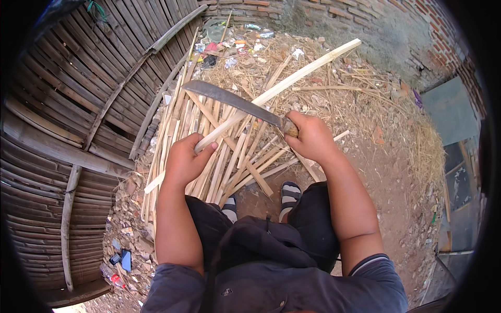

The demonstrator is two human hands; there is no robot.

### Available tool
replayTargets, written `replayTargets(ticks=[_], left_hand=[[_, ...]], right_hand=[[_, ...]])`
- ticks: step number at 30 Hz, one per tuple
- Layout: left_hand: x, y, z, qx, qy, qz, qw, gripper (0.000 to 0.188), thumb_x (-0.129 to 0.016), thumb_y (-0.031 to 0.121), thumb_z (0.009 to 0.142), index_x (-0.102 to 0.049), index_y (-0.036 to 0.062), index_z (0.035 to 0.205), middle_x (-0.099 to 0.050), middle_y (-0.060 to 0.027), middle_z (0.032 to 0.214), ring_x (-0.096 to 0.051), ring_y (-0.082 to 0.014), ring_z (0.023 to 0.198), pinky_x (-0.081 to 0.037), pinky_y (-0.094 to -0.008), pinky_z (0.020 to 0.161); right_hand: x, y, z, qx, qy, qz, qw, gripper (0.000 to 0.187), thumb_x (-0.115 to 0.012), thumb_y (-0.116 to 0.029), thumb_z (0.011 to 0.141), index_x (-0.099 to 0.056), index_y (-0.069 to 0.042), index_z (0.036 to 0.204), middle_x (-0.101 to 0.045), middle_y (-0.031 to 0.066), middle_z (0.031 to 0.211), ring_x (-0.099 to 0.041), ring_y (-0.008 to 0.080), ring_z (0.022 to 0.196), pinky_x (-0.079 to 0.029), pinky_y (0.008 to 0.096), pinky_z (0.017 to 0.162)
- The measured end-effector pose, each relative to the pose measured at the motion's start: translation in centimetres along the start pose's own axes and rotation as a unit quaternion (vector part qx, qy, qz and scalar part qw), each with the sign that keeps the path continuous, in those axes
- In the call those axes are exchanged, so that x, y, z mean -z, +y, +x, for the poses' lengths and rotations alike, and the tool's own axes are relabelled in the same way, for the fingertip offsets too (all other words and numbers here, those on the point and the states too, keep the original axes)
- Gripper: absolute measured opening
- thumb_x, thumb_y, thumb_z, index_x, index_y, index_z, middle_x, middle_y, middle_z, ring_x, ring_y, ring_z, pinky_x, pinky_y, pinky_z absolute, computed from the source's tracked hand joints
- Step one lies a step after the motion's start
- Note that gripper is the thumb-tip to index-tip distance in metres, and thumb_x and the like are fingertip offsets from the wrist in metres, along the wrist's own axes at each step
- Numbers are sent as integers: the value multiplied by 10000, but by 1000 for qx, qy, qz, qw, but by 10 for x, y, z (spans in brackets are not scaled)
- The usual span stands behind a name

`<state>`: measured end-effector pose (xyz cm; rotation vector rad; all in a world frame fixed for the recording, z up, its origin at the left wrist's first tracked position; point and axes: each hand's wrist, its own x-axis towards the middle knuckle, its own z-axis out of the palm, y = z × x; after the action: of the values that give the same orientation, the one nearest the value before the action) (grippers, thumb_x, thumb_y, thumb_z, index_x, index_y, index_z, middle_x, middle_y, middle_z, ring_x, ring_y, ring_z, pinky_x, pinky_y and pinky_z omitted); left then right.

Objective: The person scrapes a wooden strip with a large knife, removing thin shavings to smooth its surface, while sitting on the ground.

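Note:
A long pale wooden strip (286, 83) slants from lower left to upper right in front of me. My left hand (189, 159) is closed around its lower part, and the strip's end sticks out below the wrist. My right hand (309, 134) grips the wooden handle of a machete (229, 99), whose dark blade points left and crosses the strip beyond my left hand. Whether the blade's edge touches the wood I cannot tell. Below lies a loose pile of split wooden strips (224, 167), partly covered by my left hand and forearm.
A slatted bamboo wall (68, 104) rises on the left, a brick wall (360, 21) at the back. Straw (365, 115) and scattered litter (229, 49) cover the far ground. Grey panels (451, 112) lean at the right. My sandalled feet (289, 197) stand at the pile's near edge.

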<state>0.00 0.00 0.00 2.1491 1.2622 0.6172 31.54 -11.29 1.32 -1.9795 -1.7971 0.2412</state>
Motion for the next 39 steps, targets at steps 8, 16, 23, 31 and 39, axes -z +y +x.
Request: replayTargets(ticks=[8,16,23,31,39], left_hand=[[9,-11,0,-4,4,7,1000,375,-829,381,937,-742,17,930,-659,-156,677,-630,-270,600,-509,-408,614],[2,-2,0,13,2,-45,999,286,-824,261,958,-750,-12,1002,-670,-57,728,-563,-116,669,-476,-336,632],[4,-7,-2,-3,9,6,1000,352,-850,351,911,-757,17,967,-705,-168,727,-694,-301,646,-542,-416,647],[8,-5,1,12,43,-6,999,323,-854,317,914,-757,13,966,-692,-142,703,-678,-265,634,-531,-388,631],[-5,-11,0,-92,91,-52,990,295,-861,287,902,-764,18,978,-708,-111,720,-689,-240,642,-540,-376,634]], right_hand=[[22,50,6,-60,99,69,991,319,-779,-181,855,-676,-49,1126,-735,206,876,-723,419,818,-555,472,721],[0,22,-3,6,69,79,994,325,-782,-170,854,-678,-57,1140,-746,186,913,-727,414,829,-565,481,739],[6,6,-1,65,2,-9,998,325,-791,-174,820,-674,-78,1108,-746,174,929,-727,417,876,-569,506,761],[19,37,-2,-65,136,125,981,269,-773,-160,874,-682,-34,1093,-740,222,884,-724,422,801,-550,463,717],[2,-16,-6,115,17,-54,992,317,-782,-154,790,-680,-91,1083,-741,172,929,-724,422,881,-571,525,768]])
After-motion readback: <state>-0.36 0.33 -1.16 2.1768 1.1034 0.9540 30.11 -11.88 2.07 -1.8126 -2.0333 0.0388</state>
